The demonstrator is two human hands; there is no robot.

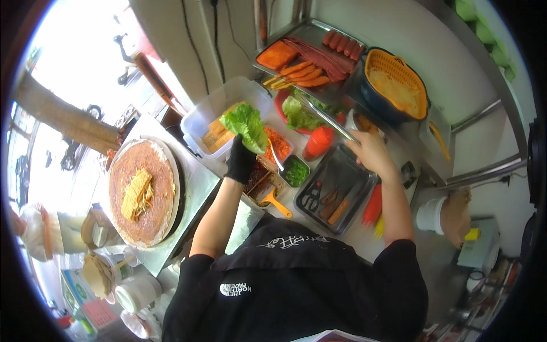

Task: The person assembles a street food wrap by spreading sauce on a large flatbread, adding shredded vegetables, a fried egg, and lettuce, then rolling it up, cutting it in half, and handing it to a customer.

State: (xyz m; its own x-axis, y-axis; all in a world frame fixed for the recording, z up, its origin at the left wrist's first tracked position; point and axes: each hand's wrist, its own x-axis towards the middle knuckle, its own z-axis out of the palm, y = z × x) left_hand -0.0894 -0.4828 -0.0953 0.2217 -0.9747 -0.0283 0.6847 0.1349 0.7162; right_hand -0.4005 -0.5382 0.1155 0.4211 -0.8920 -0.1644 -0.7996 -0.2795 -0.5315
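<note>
My left hand (241,159), in a black glove, grips a green lettuce leaf (246,122) above a clear plastic tub (196,128) of flat golden crackers. With my bare right hand (367,151) I hold metal tongs (330,121), whose far ends reach to more lettuce (299,114) in a red bowl (279,101). To the left, a large round crepe (121,188) lies on a round griddle. A ridged golden cracker (137,192) and thin shreds rest on its middle.
Between my arms stand a red squeeze bottle (318,142), chopped greens (296,171), shredded carrot (277,142) and a dark tray (305,208) with scissors. Behind are a metal tray (319,29) of sausages and sliced meat, and a yellow basket (421,85). An orange-handled scraper (279,206) lies nearer.
</note>
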